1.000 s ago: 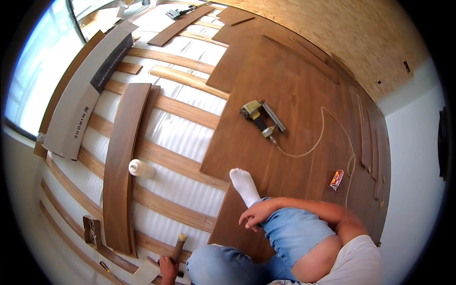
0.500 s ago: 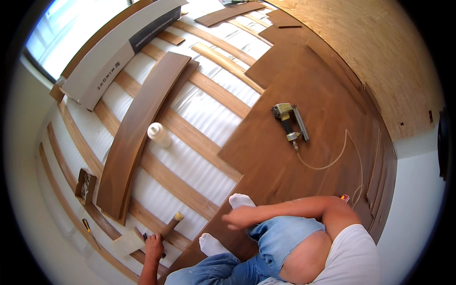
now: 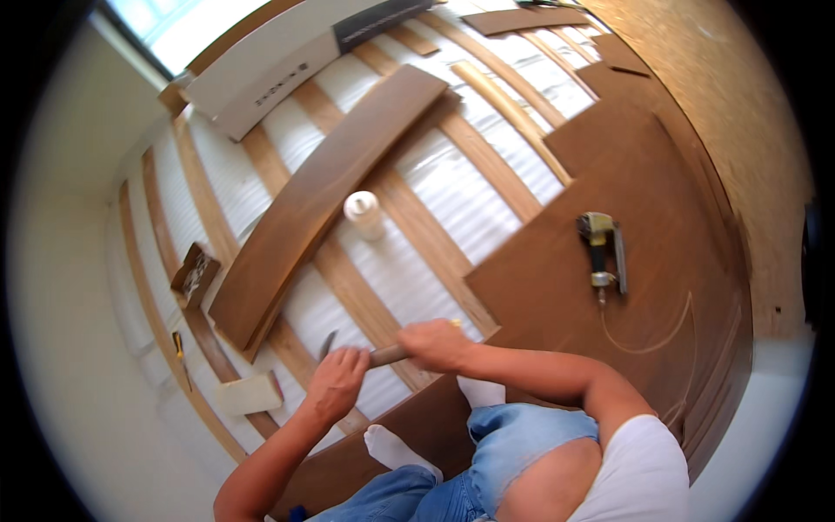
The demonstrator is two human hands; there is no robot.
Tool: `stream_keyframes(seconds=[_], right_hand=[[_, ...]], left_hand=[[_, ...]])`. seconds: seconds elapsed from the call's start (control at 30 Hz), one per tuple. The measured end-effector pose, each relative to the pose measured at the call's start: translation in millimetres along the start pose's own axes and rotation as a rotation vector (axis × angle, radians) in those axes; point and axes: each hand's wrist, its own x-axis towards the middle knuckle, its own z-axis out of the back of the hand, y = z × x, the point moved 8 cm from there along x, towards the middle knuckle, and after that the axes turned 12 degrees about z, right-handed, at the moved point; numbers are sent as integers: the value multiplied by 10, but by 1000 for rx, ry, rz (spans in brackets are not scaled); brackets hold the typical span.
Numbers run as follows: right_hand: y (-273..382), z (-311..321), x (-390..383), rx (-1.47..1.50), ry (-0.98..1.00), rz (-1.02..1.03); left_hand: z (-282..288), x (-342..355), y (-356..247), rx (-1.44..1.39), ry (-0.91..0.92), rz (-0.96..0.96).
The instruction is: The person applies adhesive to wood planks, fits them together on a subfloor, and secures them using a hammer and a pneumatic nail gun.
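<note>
My left hand (image 3: 339, 383) is closed round a hammer (image 3: 386, 356) near its head, whose curved claw shows above my fingers. My right hand (image 3: 435, 346) grips the other end of the wooden handle; a small yellowish tip pokes out beyond it. The hammer is held over wooden battens (image 3: 348, 287) laid on white foam sheeting, near the edge of brown floorboards (image 3: 539, 322) where my socked feet rest. A pale flat block (image 3: 248, 394) lies left of my left hand. A white bottle (image 3: 364, 216) stands beside loose brown planks (image 3: 313, 191).
A yellow-and-black nail gun (image 3: 600, 257) with an air hose lies right on the boards. A small open box (image 3: 196, 274) and a screwdriver (image 3: 179, 348) lie left. A long white carton (image 3: 278, 78) lies by the window. A chipboard panel (image 3: 713, 96) is at right.
The hammer has come up from the lower left to the middle in my left hand; my right hand has left my knee and now grips its handle. The view has turned toward the battens.
</note>
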Motion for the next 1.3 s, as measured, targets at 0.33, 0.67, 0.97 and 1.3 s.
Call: stream_keyframes(seconds=[0.33, 0.67, 0.97, 1.3], right_hand=[[-1506, 1169, -1504, -344, -239, -788], [-2731, 1630, -1133, -535, -262, -959], [-3129, 1751, -907, -490, -240, -737], [-3233, 1672, -978, -568, -299, -561]], left_hand=[[37, -861, 2538, -323, -657, 1005], [-767, -1538, 3847, -883, -651, 1452], [-953, -1478, 4078, -1359, -489, 1624], [-1028, -1367, 3962, -1423, -434, 1571]])
